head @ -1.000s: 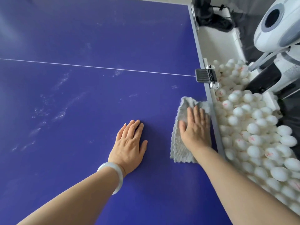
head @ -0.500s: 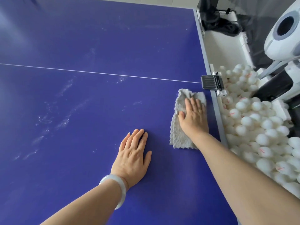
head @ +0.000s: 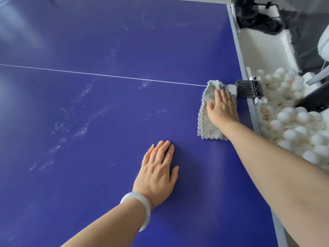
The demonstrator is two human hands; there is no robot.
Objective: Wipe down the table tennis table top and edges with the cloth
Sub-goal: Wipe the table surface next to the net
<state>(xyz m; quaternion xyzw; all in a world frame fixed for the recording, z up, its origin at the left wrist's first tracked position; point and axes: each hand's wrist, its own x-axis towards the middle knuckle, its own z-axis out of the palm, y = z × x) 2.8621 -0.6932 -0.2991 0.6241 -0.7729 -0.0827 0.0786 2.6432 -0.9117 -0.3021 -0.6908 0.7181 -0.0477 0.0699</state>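
A grey fluffy cloth (head: 207,125) lies folded on the blue table tennis table (head: 106,50), close to its grey right edge (head: 252,111). My right hand (head: 221,108) presses flat on the cloth, fingers pointing away from me, the cloth's far end touching a black clamp. My left hand (head: 158,171) rests flat and empty on the table top, nearer to me, with a pale bangle on the wrist. Whitish dusty smears (head: 80,129) mark the surface to the left of my hands. A thin white line (head: 106,75) crosses the table.
A black clamp (head: 249,90) grips the table's right edge beside the cloth. Past that edge a white tray (head: 249,43) holds several white balls (head: 300,127). Dark netting (head: 256,16) is bunched at the far right corner, and part of a white machine (head: 323,45) shows at the right.
My right hand has slid the cloth away from me along the right edge, up to the white line and the clamp. My left hand has stayed flat on the table.
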